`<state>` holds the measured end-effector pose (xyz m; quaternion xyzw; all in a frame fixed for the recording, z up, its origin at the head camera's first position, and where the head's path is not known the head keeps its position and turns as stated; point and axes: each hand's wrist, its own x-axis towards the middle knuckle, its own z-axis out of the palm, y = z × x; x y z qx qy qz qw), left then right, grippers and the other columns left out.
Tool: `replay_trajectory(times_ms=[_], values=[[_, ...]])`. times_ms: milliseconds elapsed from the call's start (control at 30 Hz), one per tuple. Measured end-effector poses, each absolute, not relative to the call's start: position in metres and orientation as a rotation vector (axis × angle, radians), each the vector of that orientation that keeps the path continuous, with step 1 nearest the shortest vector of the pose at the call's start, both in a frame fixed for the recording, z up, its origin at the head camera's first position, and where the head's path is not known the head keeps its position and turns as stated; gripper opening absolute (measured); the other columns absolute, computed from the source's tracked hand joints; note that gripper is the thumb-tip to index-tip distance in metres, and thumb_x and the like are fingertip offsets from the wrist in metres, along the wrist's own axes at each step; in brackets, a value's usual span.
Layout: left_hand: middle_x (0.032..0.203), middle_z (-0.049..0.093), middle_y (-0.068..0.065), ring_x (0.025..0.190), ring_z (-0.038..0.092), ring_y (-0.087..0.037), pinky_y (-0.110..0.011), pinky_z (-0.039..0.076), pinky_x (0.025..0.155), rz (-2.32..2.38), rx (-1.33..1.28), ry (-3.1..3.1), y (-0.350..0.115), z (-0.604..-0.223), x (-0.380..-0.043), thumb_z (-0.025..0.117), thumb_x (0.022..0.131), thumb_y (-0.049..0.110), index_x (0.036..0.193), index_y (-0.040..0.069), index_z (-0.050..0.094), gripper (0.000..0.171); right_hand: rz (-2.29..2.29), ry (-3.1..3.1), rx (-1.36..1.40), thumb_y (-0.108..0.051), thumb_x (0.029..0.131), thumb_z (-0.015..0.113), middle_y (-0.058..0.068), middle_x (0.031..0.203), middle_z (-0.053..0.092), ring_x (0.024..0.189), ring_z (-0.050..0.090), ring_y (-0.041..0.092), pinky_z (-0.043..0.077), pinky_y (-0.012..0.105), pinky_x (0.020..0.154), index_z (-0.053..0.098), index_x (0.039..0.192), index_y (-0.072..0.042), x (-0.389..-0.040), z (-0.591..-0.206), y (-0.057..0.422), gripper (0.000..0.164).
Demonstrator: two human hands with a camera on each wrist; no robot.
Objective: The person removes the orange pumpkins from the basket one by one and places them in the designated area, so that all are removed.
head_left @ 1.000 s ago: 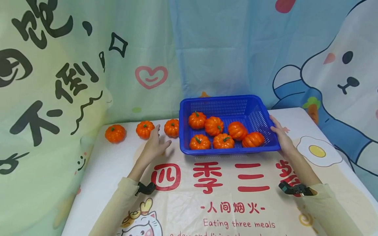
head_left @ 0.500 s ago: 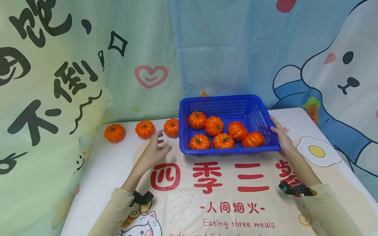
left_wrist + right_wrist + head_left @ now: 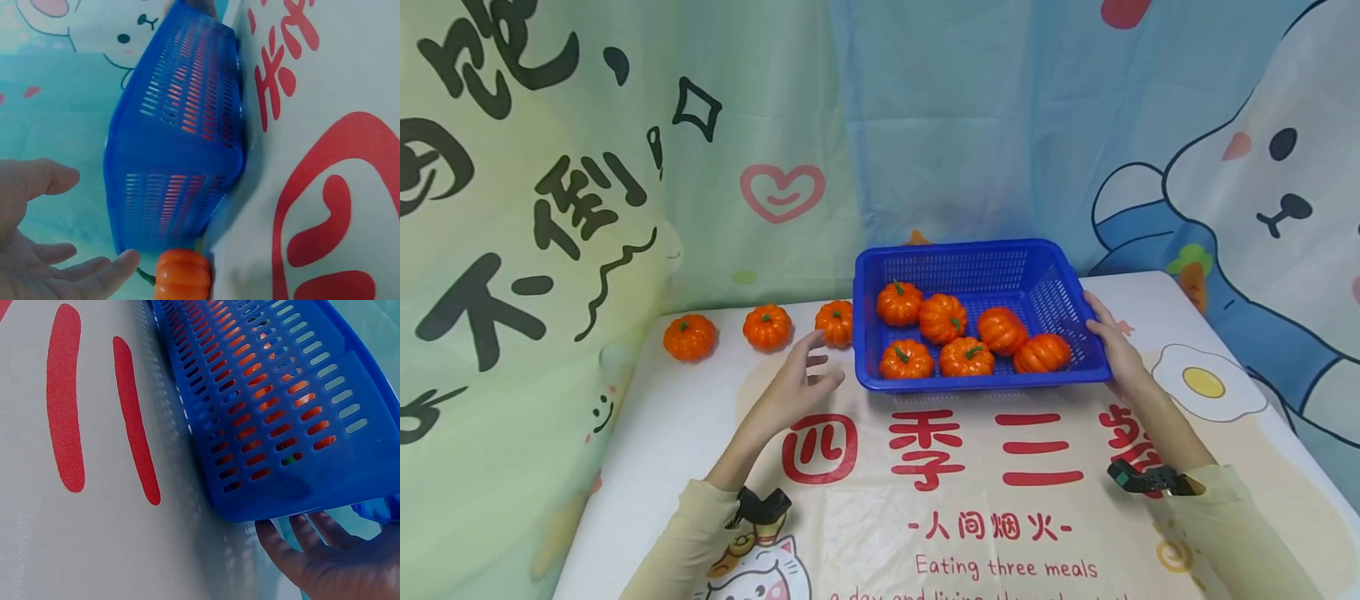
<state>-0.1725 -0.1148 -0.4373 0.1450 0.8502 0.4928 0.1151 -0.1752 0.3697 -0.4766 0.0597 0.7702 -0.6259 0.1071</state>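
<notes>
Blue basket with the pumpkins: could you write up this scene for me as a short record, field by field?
Container: blue plastic basket with slotted walls
Mini pumpkins inside: six, orange
Mini pumpkins outside: three in a row, left of the basket
Left hand: fingers apart, holding nothing, near the rightmost loose pumpkin
Right hand: touching the basket's right end
Surface: table covering with red Chinese characters and English text
Backdrop: printed curtain with a cartoon animal at right
</notes>
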Motion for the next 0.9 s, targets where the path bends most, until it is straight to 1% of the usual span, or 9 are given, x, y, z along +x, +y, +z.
replay_trajectory(times_ms=[133,200,233,367,433,467,567,667,900], values=[[0.154,0.032,-0.018,0.136,0.044,-0.038,-0.051,0.046,0.104,1.44,0.441,2.498,-0.111,-0.431,-0.176,0.063,0.094,0.028,0.152,0.008,0.023,0.074,-1.838,2.268,0.182,-0.052,0.102,0.022,0.007,0.165,-0.01,0.145,0.01,0.05,0.027,0.052,0.105,-0.006,0.147,-0.056,-0.175,-0.477,0.371,0.053],[0.154,0.033,-0.017,0.138,0.042,-0.036,-0.05,0.046,0.105,1.429,0.445,2.514,-0.108,-0.426,-0.178,0.063,0.094,0.028,0.152,0.008,0.024,0.073,-1.844,2.264,0.181,-0.052,0.102,0.022,0.007,0.165,-0.01,0.145,0.01,0.05,0.027,0.053,0.106,-0.006,0.147,-0.056,-0.174,-0.477,0.37,0.053],[0.154,0.033,-0.016,0.138,0.041,-0.036,-0.05,0.046,0.106,1.431,0.459,2.521,-0.107,-0.423,-0.178,0.063,0.094,0.028,0.152,0.008,0.024,0.072,-1.841,2.267,0.179,-0.052,0.102,0.022,0.008,0.165,-0.01,0.145,0.01,0.049,0.028,0.051,0.106,-0.006,0.148,-0.055,-0.174,-0.476,0.37,0.053],[0.154,0.033,-0.015,0.139,0.04,-0.033,-0.049,0.043,0.109,1.428,0.539,2.532,-0.099,-0.412,-0.178,0.062,0.094,0.029,0.152,0.008,0.025,0.072,-1.848,2.269,0.175,-0.052,0.102,0.022,0.007,0.165,-0.01,0.145,0.009,0.05,0.027,0.055,0.107,-0.006,0.148,-0.054,-0.175,-0.476,0.369,0.054],[0.154,0.033,-0.014,0.139,0.041,-0.032,-0.05,0.041,0.11,1.448,0.586,2.498,-0.094,-0.406,-0.177,0.063,0.094,0.029,0.152,0.009,0.025,0.071,-1.838,2.278,0.18,-0.052,0.102,0.023,0.007,0.165,-0.01,0.146,0.01,0.049,0.029,0.054,0.106,-0.006,0.148,-0.054,-0.175,-0.476,0.369,0.054],[0.154,0.033,-0.013,0.139,0.04,-0.031,-0.049,0.04,0.111,1.449,0.601,2.478,-0.092,-0.404,-0.176,0.063,0.094,0.029,0.152,0.011,0.025,0.071,-1.844,2.272,0.179,-0.052,0.102,0.023,0.006,0.165,-0.011,0.146,0.01,0.05,0.027,0.057,0.106,-0.006,0.148,-0.055,-0.176,-0.477,0.369,0.054],[0.155,0.033,-0.011,0.142,0.038,-0.03,-0.048,0.038,0.113,1.465,0.658,2.391,-0.084,-0.397,-0.175,0.062,0.095,0.027,0.152,0.013,0.025,0.069,-1.846,2.266,0.184,-0.052,0.102,0.023,0.007,0.165,-0.011,0.146,0.01,0.05,0.026,0.058,0.107,-0.006,0.147,-0.056,-0.175,-0.476,0.369,0.054],[0.154,0.034,-0.007,0.143,0.035,-0.026,-0.045,0.038,0.113,1.45,0.694,2.324,-0.075,-0.391,-0.176,0.061,0.095,0.026,0.151,0.015,0.025,0.067,-1.846,2.258,0.185,-0.052,0.102,0.022,0.008,0.165,-0.011,0.145,0.01,0.05,0.025,0.059,0.107,-0.006,0.147,-0.056,-0.175,-0.475,0.368,0.053],[0.154,0.035,-0.005,0.138,0.044,-0.027,-0.046,0.044,0.109,1.339,0.765,2.292,-0.054,-0.38,-0.181,0.062,0.095,0.029,0.151,0.014,0.026,0.068,-1.837,2.255,0.19,-0.05,0.103,0.021,0.009,0.164,-0.011,0.145,0.01,0.05,0.027,0.057,0.107,-0.007,0.148,-0.054,-0.175,-0.473,0.368,0.053]])
